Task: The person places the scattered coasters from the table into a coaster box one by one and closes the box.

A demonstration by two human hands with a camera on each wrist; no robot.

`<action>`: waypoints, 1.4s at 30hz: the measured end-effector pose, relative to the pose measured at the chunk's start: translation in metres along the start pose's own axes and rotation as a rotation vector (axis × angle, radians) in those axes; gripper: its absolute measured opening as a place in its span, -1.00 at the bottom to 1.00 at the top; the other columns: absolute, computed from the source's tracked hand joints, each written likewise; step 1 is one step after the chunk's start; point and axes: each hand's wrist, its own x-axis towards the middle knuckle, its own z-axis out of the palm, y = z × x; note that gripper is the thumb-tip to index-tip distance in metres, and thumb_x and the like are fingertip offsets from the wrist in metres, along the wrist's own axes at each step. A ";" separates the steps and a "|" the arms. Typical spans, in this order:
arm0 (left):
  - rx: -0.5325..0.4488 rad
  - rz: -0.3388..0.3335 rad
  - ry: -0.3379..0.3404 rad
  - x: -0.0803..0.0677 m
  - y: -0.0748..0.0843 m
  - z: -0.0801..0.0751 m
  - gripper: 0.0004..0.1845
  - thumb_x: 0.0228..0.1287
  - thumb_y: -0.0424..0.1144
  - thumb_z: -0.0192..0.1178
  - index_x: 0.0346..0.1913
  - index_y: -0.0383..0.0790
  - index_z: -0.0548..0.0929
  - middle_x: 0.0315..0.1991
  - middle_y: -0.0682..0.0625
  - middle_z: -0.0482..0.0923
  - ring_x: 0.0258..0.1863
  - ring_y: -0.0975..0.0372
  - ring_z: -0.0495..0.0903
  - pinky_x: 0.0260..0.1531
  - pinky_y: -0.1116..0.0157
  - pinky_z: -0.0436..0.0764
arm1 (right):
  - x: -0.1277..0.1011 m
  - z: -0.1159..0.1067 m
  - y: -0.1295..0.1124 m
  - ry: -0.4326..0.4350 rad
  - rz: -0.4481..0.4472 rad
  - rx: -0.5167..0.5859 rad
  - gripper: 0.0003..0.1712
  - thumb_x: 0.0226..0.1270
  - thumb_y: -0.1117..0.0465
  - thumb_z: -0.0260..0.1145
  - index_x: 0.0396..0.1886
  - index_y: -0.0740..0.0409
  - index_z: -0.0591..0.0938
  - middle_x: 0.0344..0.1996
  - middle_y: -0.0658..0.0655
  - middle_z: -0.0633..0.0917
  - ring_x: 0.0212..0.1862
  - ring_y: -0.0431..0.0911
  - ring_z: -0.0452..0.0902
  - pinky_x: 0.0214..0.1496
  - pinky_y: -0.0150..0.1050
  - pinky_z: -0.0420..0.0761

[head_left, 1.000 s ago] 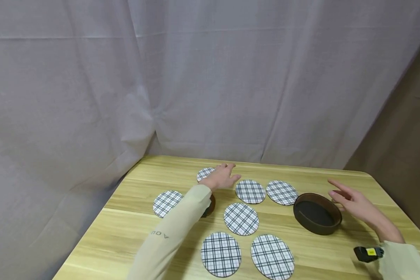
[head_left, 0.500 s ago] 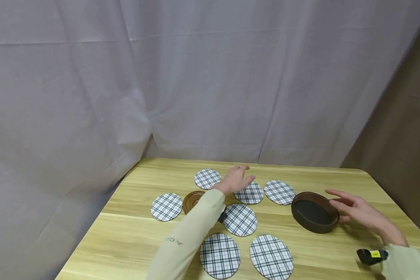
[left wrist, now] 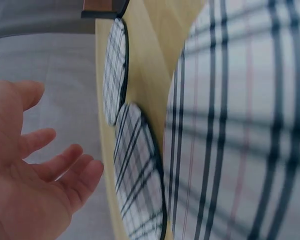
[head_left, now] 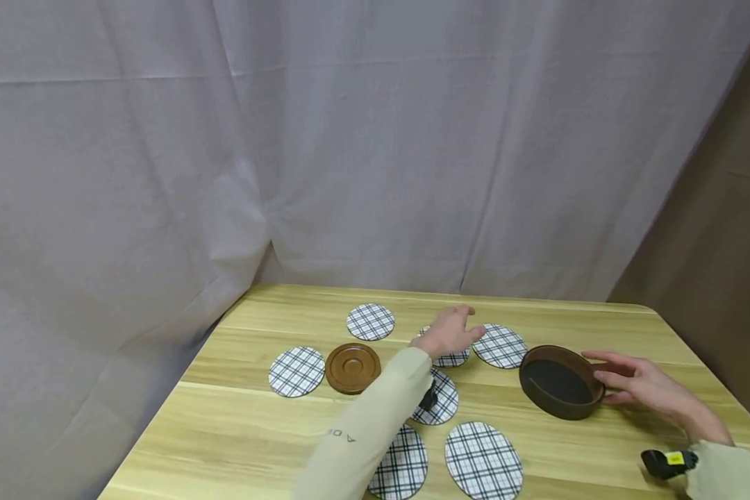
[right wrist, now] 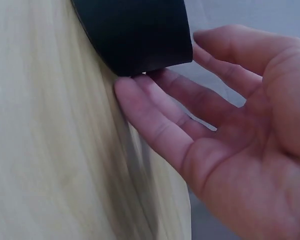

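Observation:
My left hand (head_left: 448,332) reaches over the table with loosely spread fingers and nothing in them. Below it, a round plaid coaster (head_left: 455,359) is partly covered, and another plaid coaster (head_left: 502,346) lies just to its right. In the left wrist view the palm (left wrist: 27,185) shows bare. A shallow, round, dark brown dish (head_left: 559,406) stands at the right, its black inner floor bare. My right hand (head_left: 650,389) is at the dish's right side, fingertips right at its outer wall. In the right wrist view, those fingers (right wrist: 155,117) are fairly straight beside the dark wall (right wrist: 140,40).
More plaid coasters lie spread out: one at the back (head_left: 371,321), one at the left (head_left: 296,372), others nearer the front (head_left: 484,460). A brown round lid-like disc (head_left: 353,369) with a ringed centre lies between them. A grey curtain (head_left: 375,153) hangs behind the wooden table (head_left: 225,430).
My left hand has moved right across the coasters, uncovering the brown disc and the back coaster. My right hand has come closer in to the dish's side.

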 end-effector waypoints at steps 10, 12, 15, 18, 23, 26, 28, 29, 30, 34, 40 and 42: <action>0.133 -0.038 -0.069 0.002 0.019 0.019 -0.25 0.29 0.29 0.13 0.44 0.08 0.28 0.40 0.01 0.34 0.42 0.13 0.28 0.32 0.20 0.43 | 0.003 -0.008 0.008 -0.101 -0.040 0.144 -0.45 0.55 0.30 0.04 0.48 0.01 0.31 0.09 -0.37 0.61 0.08 -0.29 0.62 0.01 -0.24 0.69; 0.176 -0.022 -0.079 0.002 0.022 0.021 -0.22 0.24 0.32 0.17 0.45 0.11 0.25 0.40 0.02 0.34 0.43 0.14 0.26 0.34 0.21 0.40 | 0.002 -0.009 0.008 -0.105 -0.035 0.162 -0.46 0.55 0.29 0.04 0.47 -0.02 0.33 0.09 -0.37 0.61 0.07 -0.28 0.63 0.01 -0.24 0.69; 0.235 -0.016 -0.102 0.002 0.027 0.023 -0.17 0.16 0.36 0.21 0.45 0.19 0.23 0.40 0.03 0.34 0.43 0.15 0.26 0.37 0.20 0.36 | 0.000 -0.009 0.008 -0.110 -0.030 0.185 -0.46 0.55 0.30 0.03 0.46 -0.07 0.35 0.09 -0.36 0.62 0.07 -0.25 0.64 0.01 -0.23 0.69; 0.305 -0.010 -0.123 0.004 0.032 0.026 -0.12 0.09 0.41 0.24 0.45 0.26 0.20 0.40 0.04 0.32 0.44 0.16 0.25 0.40 0.17 0.32 | -0.001 -0.010 0.008 -0.115 -0.032 0.202 -0.47 0.55 0.32 0.03 0.44 -0.12 0.38 0.08 -0.34 0.63 0.07 -0.23 0.65 0.01 -0.22 0.69; 0.379 -0.031 -0.146 0.008 0.038 0.037 -0.09 0.04 0.44 0.24 0.46 0.33 0.17 0.47 0.07 0.22 0.50 0.17 0.14 0.45 0.15 0.22 | -0.002 -0.009 0.007 -0.120 -0.044 0.206 -0.47 0.55 0.32 0.02 0.44 -0.09 0.37 0.09 -0.31 0.64 0.07 -0.21 0.65 0.02 -0.22 0.69; 0.405 -0.061 -0.145 0.009 0.041 0.042 -0.10 0.05 0.46 0.22 0.46 0.37 0.16 0.49 0.05 0.18 0.51 0.18 0.10 0.46 0.16 0.20 | -0.002 -0.009 0.006 -0.125 -0.045 0.209 -0.47 0.55 0.32 0.01 0.44 -0.07 0.37 0.09 -0.30 0.64 0.07 -0.20 0.65 0.02 -0.21 0.69; 0.416 -0.080 -0.136 0.010 0.042 0.043 -0.11 0.04 0.47 0.21 0.45 0.37 0.17 0.48 0.03 0.19 0.51 0.18 0.10 0.43 0.17 0.22 | -0.002 -0.008 0.006 -0.125 -0.042 0.204 -0.48 0.55 0.32 0.02 0.44 -0.06 0.37 0.09 -0.29 0.64 0.07 -0.20 0.65 0.02 -0.21 0.69; 0.424 -0.089 -0.132 0.010 0.043 0.044 -0.11 0.04 0.48 0.20 0.44 0.36 0.18 0.48 0.03 0.20 0.50 0.19 0.12 0.41 0.18 0.23 | -0.002 -0.007 0.005 -0.123 -0.041 0.197 -0.48 0.55 0.31 0.02 0.45 -0.04 0.36 0.09 -0.29 0.64 0.07 -0.20 0.65 0.02 -0.21 0.69; 0.432 -0.097 -0.128 0.010 0.043 0.044 -0.11 0.03 0.49 0.20 0.43 0.36 0.19 0.47 0.02 0.22 0.49 0.19 0.13 0.39 0.19 0.25 | -0.001 -0.007 0.005 -0.122 -0.040 0.190 -0.47 0.55 0.31 0.02 0.45 -0.03 0.35 0.08 -0.29 0.64 0.07 -0.19 0.65 0.02 -0.21 0.69; 0.449 -0.113 -0.129 0.009 0.044 0.045 -0.11 0.00 0.53 0.18 0.40 0.35 0.22 0.42 0.03 0.29 0.44 0.20 0.19 0.36 0.18 0.26 | -0.001 -0.006 0.004 -0.109 -0.037 0.158 -0.46 0.55 0.29 0.04 0.47 0.05 0.32 0.07 -0.30 0.64 0.06 -0.20 0.65 0.01 -0.21 0.69; 0.476 -0.128 -0.129 0.010 0.045 0.048 -0.05 -0.05 0.59 0.14 0.42 0.36 0.19 0.40 0.05 0.31 0.40 0.20 0.25 0.35 0.17 0.26 | 0.001 -0.004 0.005 -0.080 -0.033 0.131 -0.47 0.54 0.30 0.06 0.45 0.05 0.34 0.05 -0.29 0.66 0.03 -0.20 0.66 -0.01 -0.21 0.70; 0.482 -0.134 -0.130 0.011 0.045 0.048 -0.04 -0.07 0.61 0.13 0.43 0.37 0.18 0.40 0.05 0.31 0.40 0.21 0.26 0.34 0.17 0.27 | 0.001 -0.004 0.004 -0.081 -0.039 0.136 -0.48 0.54 0.31 0.05 0.44 0.01 0.37 0.04 -0.29 0.66 0.02 -0.19 0.67 -0.01 -0.21 0.70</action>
